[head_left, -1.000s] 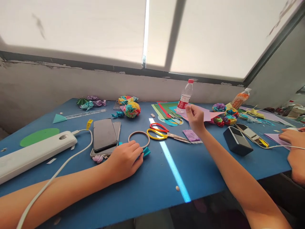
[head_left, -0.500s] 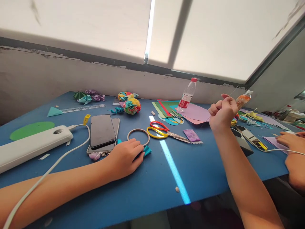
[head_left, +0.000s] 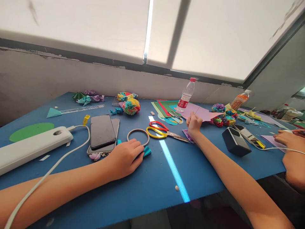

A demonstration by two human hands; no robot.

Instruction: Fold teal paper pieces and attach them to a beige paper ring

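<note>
My left hand (head_left: 127, 157) lies on the table with its fingers curled over a folded piece of teal paper (head_left: 147, 151), whose pleated end pokes out past the fingertips. Just behind the knuckles is a thin grey-brown ring (head_left: 138, 131). Raised over the table, my right hand (head_left: 194, 124) is closed in a pinch, and a thin thread-like strand (head_left: 197, 109) sticks up from it. Scissors (head_left: 164, 131) with red and yellow handles lie between my hands. A small purple packet (head_left: 186, 135) is partly hidden behind my right wrist.
Two stacked phones (head_left: 103, 132) and a white power bank (head_left: 35, 144) with a cable lie left. Crumpled paper balls (head_left: 131, 106), coloured sheets (head_left: 164, 106) and a water bottle (head_left: 187, 95) stand behind. A black box (head_left: 235, 141) and another person's hand (head_left: 287, 138) are at right.
My right hand has moved left and down from beside the orange bottle toward the scissors' tips, uncovering the paper balls and black box. My left hand has stayed on the teal paper.
</note>
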